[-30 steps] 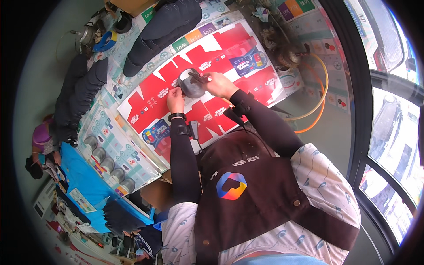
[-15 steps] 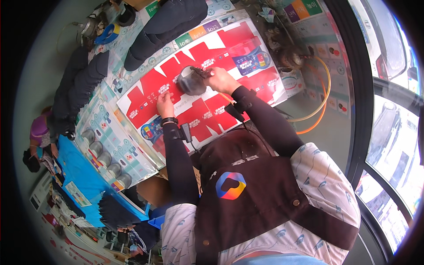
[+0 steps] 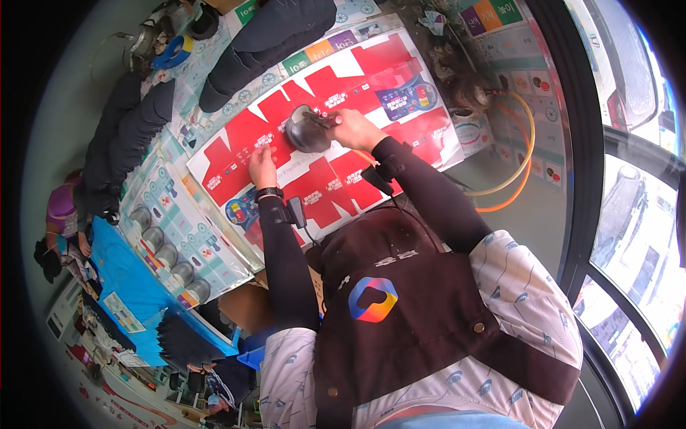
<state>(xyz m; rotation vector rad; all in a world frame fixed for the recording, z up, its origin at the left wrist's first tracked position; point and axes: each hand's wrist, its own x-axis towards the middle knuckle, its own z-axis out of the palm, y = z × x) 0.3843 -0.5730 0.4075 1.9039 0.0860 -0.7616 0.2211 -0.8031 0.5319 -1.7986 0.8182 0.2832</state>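
My right hand (image 3: pixel 355 130) is closed around a dark tool with a red end, apparently a spray gun. Its rounded, dark metal cup (image 3: pixel 307 134) hangs just left of the fingers, over red-and-white printed card sheets (image 3: pixel 314 179). A yellow-orange hose (image 3: pixel 361 155) shows beneath that hand. To the left of the cup, my left hand (image 3: pixel 263 169) hovers over or rests on the same sheets. Its fingers are bent and slightly apart, with nothing visible in them. Black sleeves and wrist straps cover both forearms.
Black stacked pads (image 3: pixel 268 46) lie beyond the sheets, with more dark stacks (image 3: pixel 128 136) further left. Several grey domed pieces (image 3: pixel 166 254) line the table's left side. The hose loop (image 3: pixel 530 154) hangs at right, near windows. Another person (image 3: pixel 66 207) is at far left.
My left hand has shifted slightly left and its fingers have loosened. The cup in front of my right hand has tilted a little and moved slightly left.
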